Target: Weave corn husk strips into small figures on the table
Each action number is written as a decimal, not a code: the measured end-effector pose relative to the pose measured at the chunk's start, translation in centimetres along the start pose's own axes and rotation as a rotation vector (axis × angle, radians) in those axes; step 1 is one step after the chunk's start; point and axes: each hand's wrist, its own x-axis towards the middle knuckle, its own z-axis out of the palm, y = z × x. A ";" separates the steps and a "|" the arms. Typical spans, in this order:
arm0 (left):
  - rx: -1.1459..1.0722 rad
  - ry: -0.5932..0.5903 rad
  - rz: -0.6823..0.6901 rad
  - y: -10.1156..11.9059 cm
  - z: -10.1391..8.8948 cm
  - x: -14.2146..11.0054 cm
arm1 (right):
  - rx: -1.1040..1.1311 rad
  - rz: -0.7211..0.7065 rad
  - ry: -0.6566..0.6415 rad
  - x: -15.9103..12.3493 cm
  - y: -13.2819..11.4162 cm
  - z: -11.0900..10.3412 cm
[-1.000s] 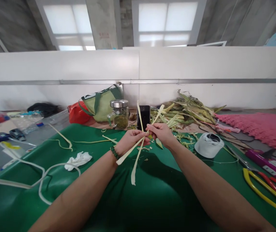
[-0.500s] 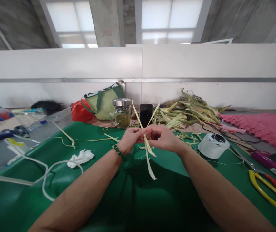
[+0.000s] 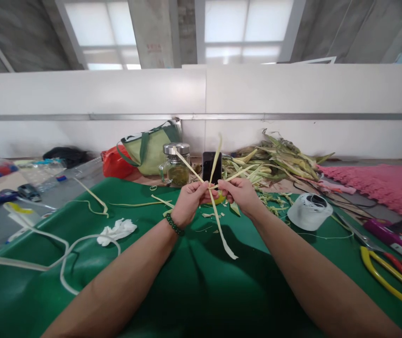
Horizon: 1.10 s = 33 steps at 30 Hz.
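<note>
At frame centre, above the green surface (image 3: 229,286), pinching crossed pale strips (image 3: 220,226) between thumb and fingers of left hand (image 3: 189,199) and right hand (image 3: 240,196). Held near the crossing, with one end hanging toward lower centre. Backed by upright phone (image 3: 207,165) and, further left, lidded jar (image 3: 178,174). Flanked at frame right by white spool (image 3: 306,217) and scissors (image 3: 369,244).

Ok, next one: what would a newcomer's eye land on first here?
Probably the pale strips at the centre, crossing between the fingertips of the left hand and right hand. Then the green sheet spread below them. After that, the bright pink cloth at far right, with yellow-and-red-handled scissors nearer on that side.
</note>
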 end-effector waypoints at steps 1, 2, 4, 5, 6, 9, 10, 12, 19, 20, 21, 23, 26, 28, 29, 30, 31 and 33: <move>-0.005 0.003 0.003 0.0 0.0 -0.1 | 0.020 0.013 -0.003 0.0 0.1 0.1; -0.004 0.008 0.005 0.1 0.1 -0.1 | 0.030 0.023 -0.007 0.0 0.1 0.2; 0.008 0.008 0.008 0.1 0.1 -0.2 | 0.037 0.047 -0.011 0.0 0.1 0.4; 0.017 0.001 0.007 0.1 0.1 -0.3 | 0.037 0.062 -0.005 0.0 0.1 0.4; 0.026 -0.007 0.004 0.1 0.1 -0.3 | 0.031 0.077 0.003 0.0 0.0 0.4; 0.046 0.009 -0.015 0.1 0.0 -0.1 | -0.067 0.112 -0.011 -0.1 -0.4 0.1; 0.053 0.027 -0.020 0.1 -0.1 0.0 | -0.120 0.106 -0.033 -0.2 -0.6 0.0; 0.069 0.070 -0.022 0.2 -0.3 0.2 | -0.197 0.052 -0.117 -0.6 -0.9 -0.1; 0.282 0.018 0.021 -0.1 -0.5 0.2 | -0.188 -0.263 -0.221 -1.9 -1.1 0.5; 0.326 -0.017 0.023 -0.2 -0.3 0.1 | -0.259 -0.304 -0.216 -1.9 -1.0 0.6; 0.363 -0.050 0.024 -0.4 -0.1 -0.1 | -0.330 -0.340 -0.220 -1.9 -0.8 0.6; 0.413 -0.099 0.022 -0.5 0.2 -0.3 | -0.438 -0.394 -0.247 -1.7 -0.6 0.5; 0.374 -0.147 -0.068 -0.3 0.3 -0.6 | -0.493 -0.431 -0.275 -1.1 -0.5 -0.2; 0.267 -0.185 -0.196 0.0 0.1 -0.5 | -0.493 -0.438 -0.285 -0.7 -0.5 -0.7; 0.206 -0.204 -0.264 0.2 -0.1 -0.4 | -0.490 -0.448 -0.286 -0.5 -0.5 -0.9; 0.148 -0.222 -0.323 0.3 -0.4 -0.2 | -0.490 -0.465 -0.292 -0.4 -0.6 -1.0; 0.101 -0.238 -0.369 0.3 -0.6 -0.1 | -0.494 -0.487 -0.304 -0.4 -0.6 -1.1; 0.043 -0.255 -0.429 0.3 -1.1 0.3 | -0.503 -0.545 -0.346 -0.6 -0.9 -1.2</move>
